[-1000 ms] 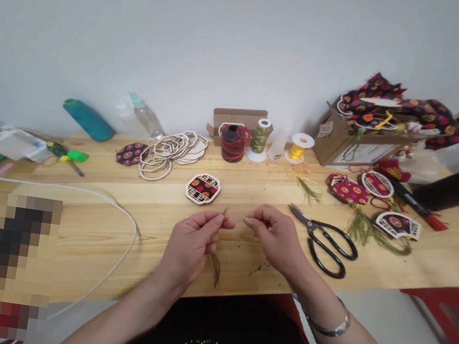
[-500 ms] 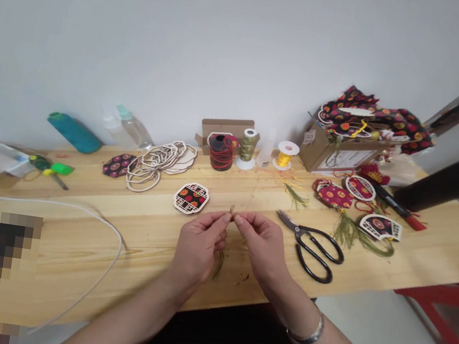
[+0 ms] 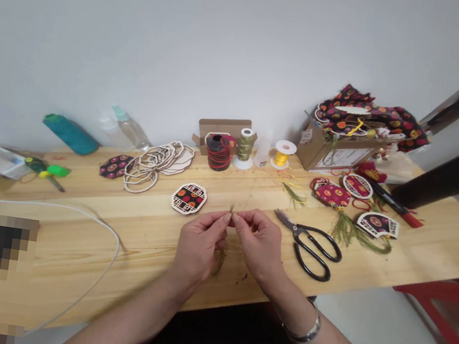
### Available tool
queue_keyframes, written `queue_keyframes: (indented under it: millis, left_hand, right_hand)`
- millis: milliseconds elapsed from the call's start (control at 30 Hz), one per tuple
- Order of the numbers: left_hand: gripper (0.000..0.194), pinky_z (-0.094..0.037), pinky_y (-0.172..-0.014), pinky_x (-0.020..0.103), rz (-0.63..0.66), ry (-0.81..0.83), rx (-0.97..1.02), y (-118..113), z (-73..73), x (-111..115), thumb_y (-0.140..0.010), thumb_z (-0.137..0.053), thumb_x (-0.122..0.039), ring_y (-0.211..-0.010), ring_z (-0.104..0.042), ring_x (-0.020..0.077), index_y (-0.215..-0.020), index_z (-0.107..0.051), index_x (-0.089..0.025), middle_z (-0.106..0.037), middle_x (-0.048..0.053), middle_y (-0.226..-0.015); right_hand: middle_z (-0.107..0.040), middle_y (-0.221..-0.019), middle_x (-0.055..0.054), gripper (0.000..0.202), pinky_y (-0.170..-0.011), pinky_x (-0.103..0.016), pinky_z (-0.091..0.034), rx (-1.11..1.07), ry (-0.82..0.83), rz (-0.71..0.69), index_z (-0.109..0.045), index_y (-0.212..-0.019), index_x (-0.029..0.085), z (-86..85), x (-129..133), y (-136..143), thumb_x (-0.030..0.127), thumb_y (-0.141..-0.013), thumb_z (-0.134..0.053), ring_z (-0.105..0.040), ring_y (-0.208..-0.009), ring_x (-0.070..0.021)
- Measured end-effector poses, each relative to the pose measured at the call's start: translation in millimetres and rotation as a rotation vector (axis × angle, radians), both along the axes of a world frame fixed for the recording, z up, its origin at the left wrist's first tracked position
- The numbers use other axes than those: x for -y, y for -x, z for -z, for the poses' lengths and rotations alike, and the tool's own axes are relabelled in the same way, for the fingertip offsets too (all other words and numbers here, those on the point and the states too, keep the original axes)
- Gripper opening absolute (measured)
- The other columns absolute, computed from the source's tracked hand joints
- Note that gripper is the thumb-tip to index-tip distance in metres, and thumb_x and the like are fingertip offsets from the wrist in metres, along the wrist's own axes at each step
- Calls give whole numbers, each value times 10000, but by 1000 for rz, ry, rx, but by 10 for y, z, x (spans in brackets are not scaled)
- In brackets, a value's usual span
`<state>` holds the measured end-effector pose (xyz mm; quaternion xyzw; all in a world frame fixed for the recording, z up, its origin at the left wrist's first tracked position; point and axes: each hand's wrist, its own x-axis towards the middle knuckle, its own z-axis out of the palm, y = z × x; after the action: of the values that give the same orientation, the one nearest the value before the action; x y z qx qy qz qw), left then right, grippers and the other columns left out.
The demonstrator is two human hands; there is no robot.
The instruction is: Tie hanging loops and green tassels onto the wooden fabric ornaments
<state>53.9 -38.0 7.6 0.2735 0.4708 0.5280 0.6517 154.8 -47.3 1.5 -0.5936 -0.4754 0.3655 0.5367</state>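
Olive-green thread, gathered into a small tassel (image 3: 219, 259), hangs between the two hands above the front edge of the pale wooden desk (image 3: 74, 247). The left hand (image 3: 197, 244) has its fingers pinched on the top of the tassel, whose loose strands trail down below the palm. The right hand (image 3: 259, 244) meets it tip to tip, thumb and forefinger closed on the same tuft; whether they grip a separate strand is hard to tell at this size. A silver bangle (image 3: 301, 331) circles the right wrist. Just to the right of the hands lie black scissors (image 3: 308, 246), blades shut and pointing left. Behind the hands rests a flat fretwork ornament (image 3: 189, 198) with red-and-black patterned cloth, near a heap of bare wooden frames (image 3: 156, 164). Along the wall stand a spool of red cord (image 3: 217, 151), a spool of green thread (image 3: 244, 145) and a spool of yellow thread (image 3: 282, 154). At far right a cardboard box (image 3: 335, 150) holds patterned fabric, with finished tasselled ornaments (image 3: 355, 204) lying before it. A white cable (image 3: 90, 221) curves across the left of the desk.
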Motion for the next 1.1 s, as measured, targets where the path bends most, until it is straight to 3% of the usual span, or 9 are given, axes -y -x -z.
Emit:
queue_keyframes:
  millis: [133,333,533,800,900,1000,1100]
  left_hand:
    - [245,-224,-377,160,-3,-16,-27,21,18,1,-584,-782,-268,-413,-350,17,-744,-712,-95,-603,12,-574]
    - [233,-260,-383,157,-16,3,-75,47,12,-10,-576,-783,-259,-432,-395,26,-726,-708,-98,-582,4,-574]
    - [198,-286,-384,135,-10,-2,-70,58,11,-31,-601,-766,-247,-444,-403,19,-729,-711,-107,-581,4,-578]
    - [190,-308,-389,129,-31,16,-48,134,59,-32,-600,-773,-242,-457,-413,18,-728,-719,-112,-586,12,-603]
    - [187,-303,-389,128,-21,13,-41,139,59,-31,-601,-770,-240,-461,-416,20,-729,-720,-113,-582,10,-599]
    - [187,-307,-392,132,-8,15,-37,134,50,-30,-600,-768,-241,-459,-416,23,-730,-720,-115,-579,8,-593]
    - [181,-300,-388,134,-3,11,-36,132,47,-25,-595,-767,-240,-464,-420,29,-721,-718,-121,-576,3,-587]
  right_hand:
    - [-662,-684,-33,135,-631,-263,-454,29,-7,-5,-655,-693,156,-5,3,0,246,-761,-581,-589,-657,-144]
    - [-671,-769,-42,157,-633,-268,-440,70,-38,20,-671,-788,162,23,-41,-124,284,-784,-573,-584,-694,-147]
    - [-700,-809,-62,194,-658,-279,-449,-57,77,-95,-703,-845,143,13,-98,-235,271,-754,-589,-604,-724,-161]
    - [-658,-707,-31,188,-550,-266,-396,57,64,1,-678,-766,152,61,-144,-366,328,-748,-613,-489,-549,-119]
    - [-656,-816,-42,162,-639,-288,-426,127,8,-85,-692,-872,174,65,-138,-375,242,-775,-582,-533,-666,-139]
    - [-608,-873,-36,261,-746,-321,-433,196,-40,-206,-682,-1002,226,77,-124,-340,164,-768,-584,-544,-807,-159]
    - [-555,-875,-29,278,-815,-344,-421,204,-58,-286,-685,-1012,255,105,-129,-295,154,-767,-601,-528,-869,-164]
